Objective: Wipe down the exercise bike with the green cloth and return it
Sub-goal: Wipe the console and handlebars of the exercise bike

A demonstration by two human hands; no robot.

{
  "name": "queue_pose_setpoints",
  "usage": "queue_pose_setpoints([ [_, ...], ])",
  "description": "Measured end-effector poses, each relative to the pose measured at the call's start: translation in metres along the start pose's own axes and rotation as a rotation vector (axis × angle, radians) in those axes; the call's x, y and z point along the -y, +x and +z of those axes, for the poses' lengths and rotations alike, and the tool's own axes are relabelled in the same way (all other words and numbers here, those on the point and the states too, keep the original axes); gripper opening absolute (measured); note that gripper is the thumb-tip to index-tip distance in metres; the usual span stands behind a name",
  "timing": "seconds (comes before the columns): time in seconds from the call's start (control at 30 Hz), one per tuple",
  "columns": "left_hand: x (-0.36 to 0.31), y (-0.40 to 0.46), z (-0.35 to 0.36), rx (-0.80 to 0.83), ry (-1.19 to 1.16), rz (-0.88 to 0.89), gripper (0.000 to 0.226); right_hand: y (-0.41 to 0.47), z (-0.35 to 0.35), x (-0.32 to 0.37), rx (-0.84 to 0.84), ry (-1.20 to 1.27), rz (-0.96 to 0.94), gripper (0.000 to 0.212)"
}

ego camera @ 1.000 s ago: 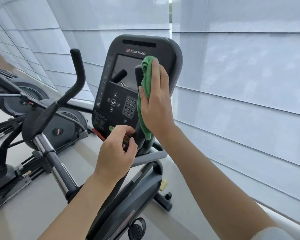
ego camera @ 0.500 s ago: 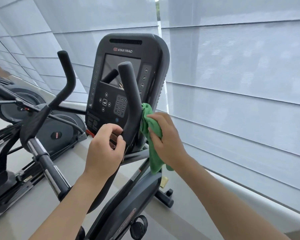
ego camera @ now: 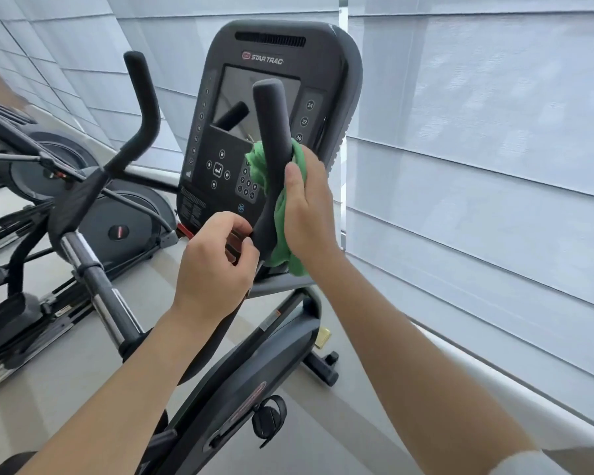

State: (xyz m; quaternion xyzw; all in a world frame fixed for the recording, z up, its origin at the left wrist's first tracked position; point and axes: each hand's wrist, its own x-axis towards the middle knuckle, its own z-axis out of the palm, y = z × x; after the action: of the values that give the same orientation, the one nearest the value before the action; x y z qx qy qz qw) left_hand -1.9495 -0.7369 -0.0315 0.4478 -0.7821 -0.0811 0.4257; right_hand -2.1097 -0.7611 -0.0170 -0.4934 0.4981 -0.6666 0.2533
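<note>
Against one handlebar point(ego camera: 271, 138), right hand point(ego camera: 307, 214) grasping one green cloth point(ego camera: 282, 214); left hand point(ego camera: 213, 269) clenched

Your right hand point(ego camera: 307, 214) covers much of the green cloth point(ego camera: 282, 217), whose middle passes out of sight behind the handlebar grip point(ego camera: 273, 142), which also blocks part of the console point(ego camera: 271, 46) screen and keypad, whose small labels are unreadable.

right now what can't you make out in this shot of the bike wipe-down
- Head view: the right hand covers most of the green cloth, and the handlebar hides the fingers behind it.
- The handlebar blocks part of the console screen and keypad.
- Left hand: what its curled fingers touch is hidden.
- Small print under the buttons is too small to read.
</note>
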Motion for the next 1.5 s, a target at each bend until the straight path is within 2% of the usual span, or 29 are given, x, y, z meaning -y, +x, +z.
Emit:
queue_pose_setpoints([
  [0.2,-0.001,0.000,-0.002,-0.046,0.017,0.029,0.012,-0.071,0.012,-0.017,0.014,-0.037,0.131,0.034],
  [0.27,-0.001,-0.001,-0.002,-0.056,0.001,0.028,0.012,-0.093,0.011,-0.020,0.066,-0.088,0.156,0.025],
  [0.33,0.000,-0.002,-0.003,-0.066,-0.014,0.026,0.012,-0.107,0.006,-0.020,0.117,-0.128,0.178,0.004],
  [0.43,0.001,-0.004,-0.005,-0.086,-0.038,0.010,0.014,-0.108,-0.016,-0.017,0.246,-0.204,0.108,0.011],
  [0.5,0.001,-0.004,-0.006,-0.092,-0.046,0.004,0.015,-0.100,-0.035,-0.012,0.307,-0.188,0.068,0.006],
  [0.67,0.001,-0.005,-0.008,-0.136,-0.091,-0.042,0.018,-0.055,-0.052,0.012,0.030,-0.187,-0.075,0.022],
  [0.73,0.003,-0.005,-0.009,-0.157,-0.112,-0.073,0.018,-0.043,-0.035,0.019,0.046,-0.220,-0.109,0.026],
  [0.9,0.009,-0.002,-0.013,-0.264,-0.243,-0.256,0.023,-0.075,0.005,0.006,0.083,-0.533,-0.242,0.026],
  [1.0,0.009,-0.001,-0.013,-0.274,-0.284,-0.303,0.023,-0.104,0.003,0.001,0.141,-0.446,-0.217,0.025],
  [1.1,0.009,-0.002,-0.015,-0.259,-0.291,-0.315,0.020,-0.139,0.000,0.005,0.327,-0.325,-0.167,0.028],
  [1.2,0.007,-0.003,-0.018,-0.251,-0.295,-0.349,0.020,-0.144,-0.015,0.012,0.458,-0.246,-0.019,0.030],
  [1.27,0.005,-0.007,-0.020,-0.194,-0.275,-0.382,0.019,-0.131,-0.030,0.022,0.487,-0.197,0.043,0.026],
  [1.37,0.008,-0.026,-0.022,-0.111,-0.167,-0.404,0.020,-0.108,-0.047,0.038,0.415,-0.181,-0.044,0.028],
  [1.5,0.021,-0.067,-0.029,-0.054,0.066,-0.318,0.012,-0.060,-0.051,0.050,0.307,-0.282,-0.302,0.036],
])
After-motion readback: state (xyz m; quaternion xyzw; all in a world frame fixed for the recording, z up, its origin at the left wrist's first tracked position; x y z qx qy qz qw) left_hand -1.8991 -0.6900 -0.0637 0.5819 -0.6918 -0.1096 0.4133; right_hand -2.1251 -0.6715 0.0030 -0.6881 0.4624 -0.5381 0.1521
